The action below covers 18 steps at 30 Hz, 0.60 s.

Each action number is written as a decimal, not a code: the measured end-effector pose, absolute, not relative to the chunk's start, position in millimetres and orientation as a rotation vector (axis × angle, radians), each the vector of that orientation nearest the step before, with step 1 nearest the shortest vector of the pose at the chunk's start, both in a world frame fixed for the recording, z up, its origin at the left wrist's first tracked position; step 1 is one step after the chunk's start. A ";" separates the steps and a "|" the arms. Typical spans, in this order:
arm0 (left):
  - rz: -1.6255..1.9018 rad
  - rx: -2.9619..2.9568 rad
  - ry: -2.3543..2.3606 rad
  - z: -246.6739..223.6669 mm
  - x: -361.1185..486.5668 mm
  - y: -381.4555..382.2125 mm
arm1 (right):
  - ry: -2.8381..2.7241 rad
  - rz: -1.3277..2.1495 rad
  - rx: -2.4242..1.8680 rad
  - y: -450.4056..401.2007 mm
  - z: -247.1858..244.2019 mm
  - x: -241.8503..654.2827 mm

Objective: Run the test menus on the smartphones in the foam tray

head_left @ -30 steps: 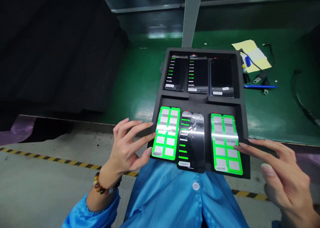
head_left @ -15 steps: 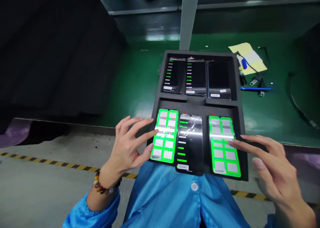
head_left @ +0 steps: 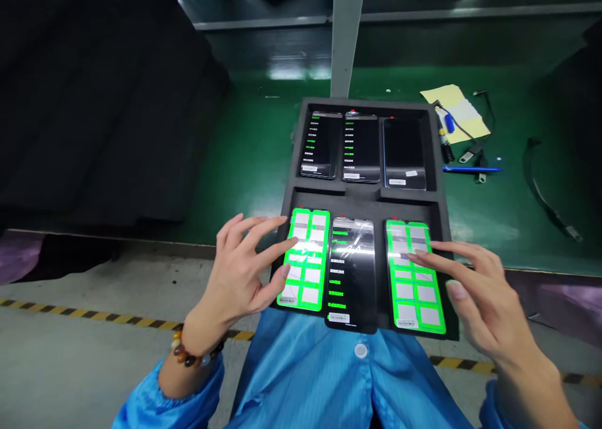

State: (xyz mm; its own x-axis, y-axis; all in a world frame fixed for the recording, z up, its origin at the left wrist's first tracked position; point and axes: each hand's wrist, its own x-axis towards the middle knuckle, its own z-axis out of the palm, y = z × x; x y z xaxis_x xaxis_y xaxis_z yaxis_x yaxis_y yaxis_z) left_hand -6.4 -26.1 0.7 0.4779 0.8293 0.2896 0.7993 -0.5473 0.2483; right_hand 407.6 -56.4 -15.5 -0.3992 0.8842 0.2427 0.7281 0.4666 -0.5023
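A black foam tray [head_left: 362,194] holds several phones in two rows. My left hand [head_left: 244,266], fingers apart, has its index fingertip on the green-and-white screen of the front left phone [head_left: 310,272]. My right hand [head_left: 480,291] is spread too, its index fingertip at the upper part of the front right phone [head_left: 416,291], which shows a similar green grid. Between them lies a phone with a dark menu screen [head_left: 352,278]. In the back row are two phones with lists, left [head_left: 322,147] and middle [head_left: 361,150], and one with a black screen [head_left: 404,153].
On the green table [head_left: 249,147], right of the tray, lie yellow paper [head_left: 454,106], a blue pen [head_left: 473,169], a black marker [head_left: 446,148] and short cables. Another cable [head_left: 540,187] lies farther right. Black cloth [head_left: 94,103] hangs at left; a grey post [head_left: 347,40] stands behind the tray.
My right hand has moved left and slightly up over the front right phone's screen. My left hand remains at the front left phone. The whole view has shifted slightly.
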 end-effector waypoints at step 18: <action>0.538 2.574 1.583 0.3 3.2 -6.1 | -2.259 0.521 -1.311 -22.9 -21.6 390.2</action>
State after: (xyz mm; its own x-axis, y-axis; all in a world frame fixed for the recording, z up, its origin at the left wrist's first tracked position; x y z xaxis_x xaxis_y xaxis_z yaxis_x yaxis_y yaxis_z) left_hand 3.2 -6.1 0.3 0.4071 0.8768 0.2561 0.8514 -0.4657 0.2413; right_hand 390.2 -22.9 -21.6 -0.4303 0.8783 0.2085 0.6985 0.4702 -0.5394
